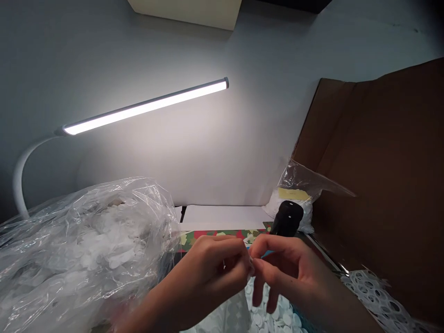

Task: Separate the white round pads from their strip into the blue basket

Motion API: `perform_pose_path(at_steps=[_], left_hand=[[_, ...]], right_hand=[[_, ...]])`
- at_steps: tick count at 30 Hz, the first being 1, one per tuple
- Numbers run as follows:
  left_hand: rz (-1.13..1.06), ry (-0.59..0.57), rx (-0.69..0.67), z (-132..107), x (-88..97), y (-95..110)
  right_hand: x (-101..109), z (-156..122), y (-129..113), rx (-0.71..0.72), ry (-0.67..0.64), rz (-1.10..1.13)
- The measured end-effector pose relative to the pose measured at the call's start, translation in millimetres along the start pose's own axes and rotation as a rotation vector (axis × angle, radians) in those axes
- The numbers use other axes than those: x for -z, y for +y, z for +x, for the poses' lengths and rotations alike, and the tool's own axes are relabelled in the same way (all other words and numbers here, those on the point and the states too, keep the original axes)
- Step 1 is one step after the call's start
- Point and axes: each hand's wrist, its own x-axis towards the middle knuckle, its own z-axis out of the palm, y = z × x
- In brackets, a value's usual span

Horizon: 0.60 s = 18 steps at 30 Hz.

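Observation:
My left hand (pixel 218 266) is closed in a pinch around a small white piece (pixel 250 267), most of which its fingers hide. Thumb and forefinger of my right hand (pixel 286 266) meet at the same piece from the other side, while its lower fingers hang loosely curled. Both hands are held together over a heap of small round white pieces (pixel 274 317). Beside that heap, under my left wrist, lies a translucent whitish sheet or bag (pixel 231 312).
A large clear plastic bag (pixel 114 240) of white pieces fills the left. At right stand a tall cardboard panel (pixel 381 185) and a pile of white rings (pixel 373 296). Behind my hands are a black object (pixel 287 217) and a smaller bag (pixel 275 199). A lit lamp (pixel 149 106) hangs above.

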Motion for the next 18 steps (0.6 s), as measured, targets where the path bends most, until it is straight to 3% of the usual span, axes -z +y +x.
perform_pose_path(at_steps=[9, 13, 18], left_hand=[[-0.444, 0.070, 0.019, 4, -0.1, -20], [-0.661, 0.029, -0.019, 9, 1.9, -27], [-0.845, -0.052, 0.039, 14, 4.6, -27]], right_hand=[[2, 4, -4, 0.054, -0.014, 0.212], [5, 4, 0, 0.076, 0.051, 0.235], [4, 3, 0, 0.088, 0.034, 0.243]])
